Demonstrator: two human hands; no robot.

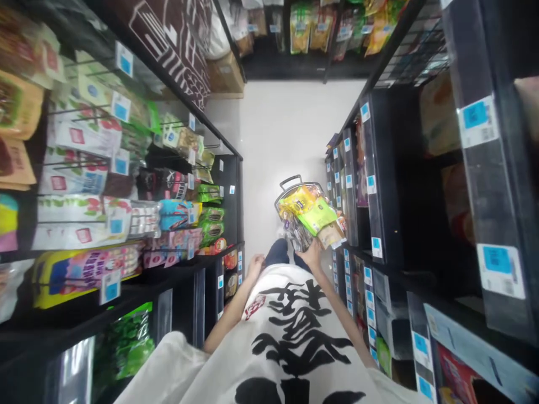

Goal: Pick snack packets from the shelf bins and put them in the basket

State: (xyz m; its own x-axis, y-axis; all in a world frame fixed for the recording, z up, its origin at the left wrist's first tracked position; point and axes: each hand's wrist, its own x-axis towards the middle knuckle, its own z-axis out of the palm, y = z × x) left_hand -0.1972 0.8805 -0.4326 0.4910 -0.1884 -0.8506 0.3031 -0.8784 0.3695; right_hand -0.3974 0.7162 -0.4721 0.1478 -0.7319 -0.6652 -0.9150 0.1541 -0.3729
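Note:
In front of my legs is a black-rimmed shopping basket (319, 184) heaped with snack packages. On top lie a bright green bag (318, 216), a yellow bag (300, 197) and a brown packet (331, 234). Dark silvery wrapped packages (298, 233) show at its near left side. My right hand (311, 255) is at the basket's near edge, thumb to the left and fingers curled against the packages; what it grips is hidden. Beside my left thigh hangs my left hand (256, 265), its fingers loosely bent and apart, with nothing visible in it.
Tall black shelves (242, 202) full of bagged snacks with blue price tags line the left side. Close on the right stand more shelves (357, 224). The pale floor (290, 123) runs to a back shelf (282, 64). A cardboard box (225, 76) stands at the far left.

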